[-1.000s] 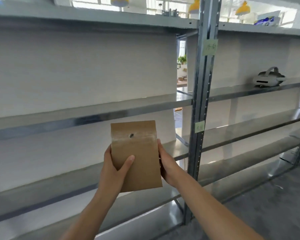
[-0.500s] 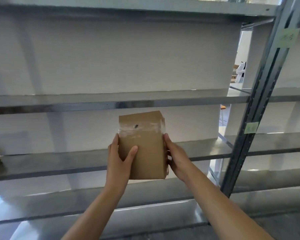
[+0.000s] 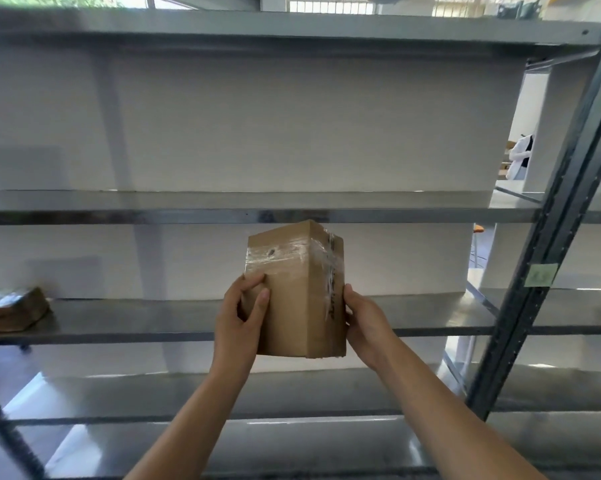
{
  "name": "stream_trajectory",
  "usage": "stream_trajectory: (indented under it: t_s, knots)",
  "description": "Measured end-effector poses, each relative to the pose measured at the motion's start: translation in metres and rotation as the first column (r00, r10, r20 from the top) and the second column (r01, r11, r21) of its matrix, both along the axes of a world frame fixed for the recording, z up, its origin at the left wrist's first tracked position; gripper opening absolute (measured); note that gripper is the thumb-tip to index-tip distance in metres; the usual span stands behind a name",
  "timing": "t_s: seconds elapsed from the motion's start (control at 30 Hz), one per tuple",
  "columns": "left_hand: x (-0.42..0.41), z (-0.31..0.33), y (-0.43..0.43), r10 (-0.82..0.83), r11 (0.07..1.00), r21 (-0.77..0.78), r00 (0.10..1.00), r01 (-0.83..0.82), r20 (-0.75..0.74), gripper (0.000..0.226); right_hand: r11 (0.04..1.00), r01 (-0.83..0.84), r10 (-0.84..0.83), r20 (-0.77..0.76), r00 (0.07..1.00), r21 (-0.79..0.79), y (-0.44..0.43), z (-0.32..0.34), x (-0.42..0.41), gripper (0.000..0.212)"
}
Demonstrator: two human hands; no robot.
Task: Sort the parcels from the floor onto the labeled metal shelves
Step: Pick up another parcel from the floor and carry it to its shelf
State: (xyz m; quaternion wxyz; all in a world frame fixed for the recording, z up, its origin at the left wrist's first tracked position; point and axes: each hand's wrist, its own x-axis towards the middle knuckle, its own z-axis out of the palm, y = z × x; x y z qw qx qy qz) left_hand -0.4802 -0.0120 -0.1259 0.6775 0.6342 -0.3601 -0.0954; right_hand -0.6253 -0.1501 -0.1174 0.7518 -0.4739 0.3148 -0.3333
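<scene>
I hold a brown cardboard parcel (image 3: 297,292) upright in front of the metal shelves, clear tape wrapped round its upper part. My left hand (image 3: 241,315) grips its left side with the thumb across the front face. My right hand (image 3: 364,322) clasps its right side. The parcel hangs in the air level with the middle shelf (image 3: 136,318), its top edge just under the shelf above (image 3: 153,206). One corner edge of the box points toward me. A green label (image 3: 540,274) sticks on the dark upright post (image 3: 548,244) at the right.
Another brown parcel (image 3: 13,308) with a white label lies at the left end of the middle shelf. A lower shelf (image 3: 119,393) runs below my arms. A white wall backs the shelves. Beyond the post, through a gap, a person in white (image 3: 520,157) stands far off.
The view has swung left, so the post sits farther right. The parcel has turned in my hands, showing its taped right side. The parcel on the left shelf has come into view.
</scene>
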Motion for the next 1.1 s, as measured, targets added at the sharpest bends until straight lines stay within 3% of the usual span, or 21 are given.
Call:
stream_trajectory:
  t_s: [0.13,0.43,0.5,0.6,0.93,1.1]
  knots:
    - [-0.002,0.0,-0.001,-0.051,0.998,-0.028,0.998,0.051,-0.031,0.022,0.993,-0.077,0.072,0.062,0.995,0.087,0.0,0.001,0.0,0.045]
    - [0.007,-0.008,-0.008,-0.203,0.979,-0.015,0.975,0.203,-0.095,0.047,0.976,-0.201,0.186,0.162,0.969,0.082,-0.008,0.002,0.0,0.054]
    - [0.009,-0.008,-0.008,-0.193,0.981,-0.024,0.976,0.192,-0.099,0.048,0.981,-0.187,0.176,0.167,0.97,0.052,-0.01,-0.002,0.004,0.044]
    - [0.013,-0.008,-0.007,-0.201,0.98,-0.025,0.973,0.2,-0.113,0.047,0.986,-0.167,0.162,0.145,0.976,0.022,-0.01,-0.005,0.009,0.012]
    - [0.041,-0.017,0.005,-0.192,0.98,0.026,0.97,0.198,-0.151,0.037,0.976,-0.197,0.204,0.074,0.976,-0.093,-0.003,0.003,0.027,0.025]
    - [0.054,-0.015,0.006,-0.168,0.982,0.043,0.961,0.182,-0.221,0.035,0.981,-0.166,0.174,0.08,0.981,-0.098,0.004,0.006,0.04,0.013]
